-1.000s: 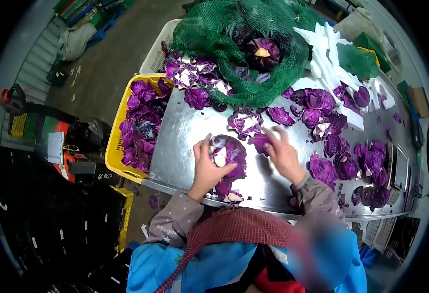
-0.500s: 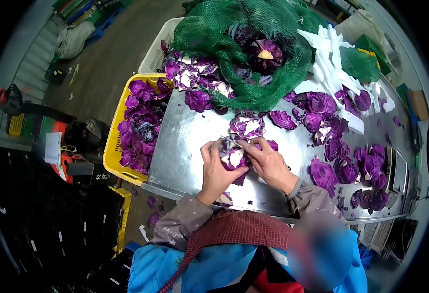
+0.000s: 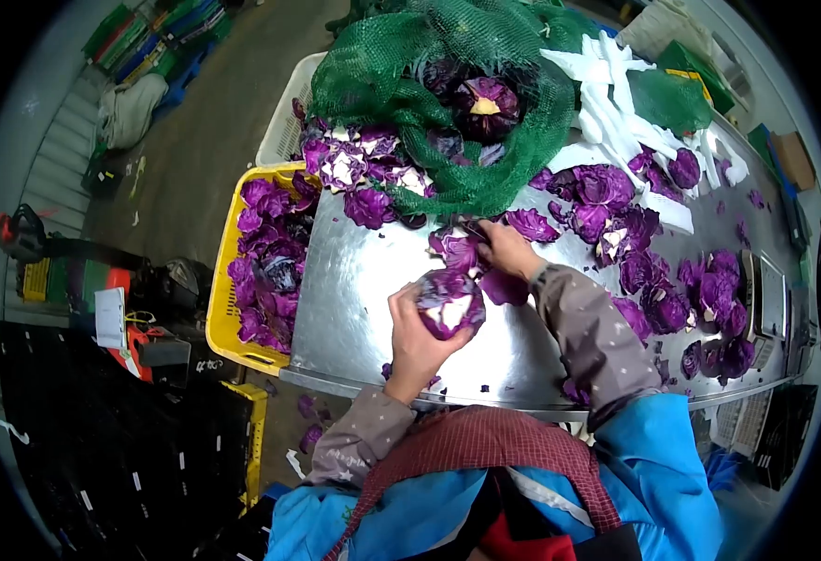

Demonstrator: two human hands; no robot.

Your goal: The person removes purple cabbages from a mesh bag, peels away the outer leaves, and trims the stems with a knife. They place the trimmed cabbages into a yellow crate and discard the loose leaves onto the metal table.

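Note:
My left hand (image 3: 420,335) is wrapped round a red cabbage (image 3: 449,304), its pale cut base turned toward me, held over the metal table (image 3: 354,309). Just beyond it, my right hand (image 3: 511,249) reaches forward with fingers pinched. A purple cabbage leaf (image 3: 462,252) is at those fingertips, over cut pieces with white showing; the fingers partly hide it. Another loose leaf (image 3: 506,288) lies below the right hand.
A yellow crate (image 3: 219,313) of purple leaves stands at the table's left. Behind it are a white crate (image 3: 279,122) and a green net (image 3: 513,178) around whole cabbages. White foam netting (image 3: 606,93) and scattered leaves (image 3: 602,192) lie right, near a scale (image 3: 770,299).
My right hand has left the cabbage and moved forward to the pieces beyond it. The left hand still holds the cabbage, now showing its cut base. The view has shifted slightly.

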